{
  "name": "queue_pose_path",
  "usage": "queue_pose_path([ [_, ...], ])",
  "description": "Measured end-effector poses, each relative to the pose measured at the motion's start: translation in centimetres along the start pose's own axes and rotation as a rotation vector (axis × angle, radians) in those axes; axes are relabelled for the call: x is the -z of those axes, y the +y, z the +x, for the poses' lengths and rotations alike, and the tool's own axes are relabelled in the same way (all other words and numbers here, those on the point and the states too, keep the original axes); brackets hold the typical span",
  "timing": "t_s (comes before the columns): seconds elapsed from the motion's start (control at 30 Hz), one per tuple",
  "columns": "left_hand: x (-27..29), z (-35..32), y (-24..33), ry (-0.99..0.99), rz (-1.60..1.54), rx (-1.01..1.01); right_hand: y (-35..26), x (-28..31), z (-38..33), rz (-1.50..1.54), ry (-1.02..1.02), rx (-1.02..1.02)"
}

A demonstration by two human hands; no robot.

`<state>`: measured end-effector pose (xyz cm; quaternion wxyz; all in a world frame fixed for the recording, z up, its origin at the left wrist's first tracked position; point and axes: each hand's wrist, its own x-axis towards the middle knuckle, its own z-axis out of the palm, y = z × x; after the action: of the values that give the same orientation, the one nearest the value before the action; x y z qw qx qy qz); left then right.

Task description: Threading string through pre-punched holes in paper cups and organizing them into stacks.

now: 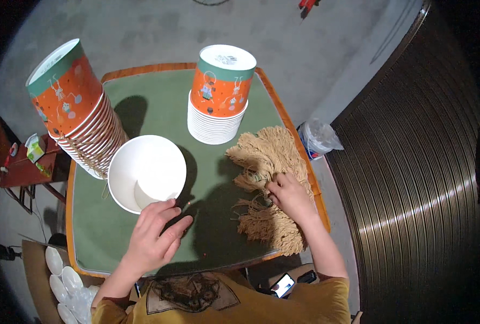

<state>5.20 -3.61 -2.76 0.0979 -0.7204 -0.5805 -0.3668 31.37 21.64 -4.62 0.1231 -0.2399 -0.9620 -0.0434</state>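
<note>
A white paper bucket lies tilted with its open mouth facing me, left of the table's middle. At its near rim is my left hand, its fingers partly bent. Between thumb and forefinger a small slender dark stick with a light tip pokes out; its other end is hidden. My right hand is closed, its fingertips pinching into a thick pile of tan cords on the right side of the table. The cords are bunched near those fingertips, and their loose ends spread far and near. How many strands it grips is hidden.
Upside-down stacks of orange-and-green printed paper buckets stand at the far left and far middle; tan cords hang on the left stack. The green table has a wooden rim. Right are a small bucket and a ribbed metallic surface.
</note>
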Motion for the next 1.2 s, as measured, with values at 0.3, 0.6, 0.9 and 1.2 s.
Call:
queue_pose_path([
  [0.3, 0.0, 0.0, 0.1, 0.025, 0.012, 0.006, -0.4, 1.7, 1.5, 0.150, 0.055, 0.008],
  [0.6, 1.2, 2.8, 1.9, 0.038, -0.399, 0.307, -8.0, 8.8, 6.1, 1.016, -0.130, -0.098],
  [0.9, 1.1, 1.2, 2.7, -0.253, -0.999, 0.851, -12.2, 7.1, 7.6, 0.816, 0.029, 0.376],
  [1.2, 1.1, 2.0, 3.9, 0.276, -0.689, 0.594, -13.5, 6.2, 9.0, 1.030, -0.083, 0.498],
])
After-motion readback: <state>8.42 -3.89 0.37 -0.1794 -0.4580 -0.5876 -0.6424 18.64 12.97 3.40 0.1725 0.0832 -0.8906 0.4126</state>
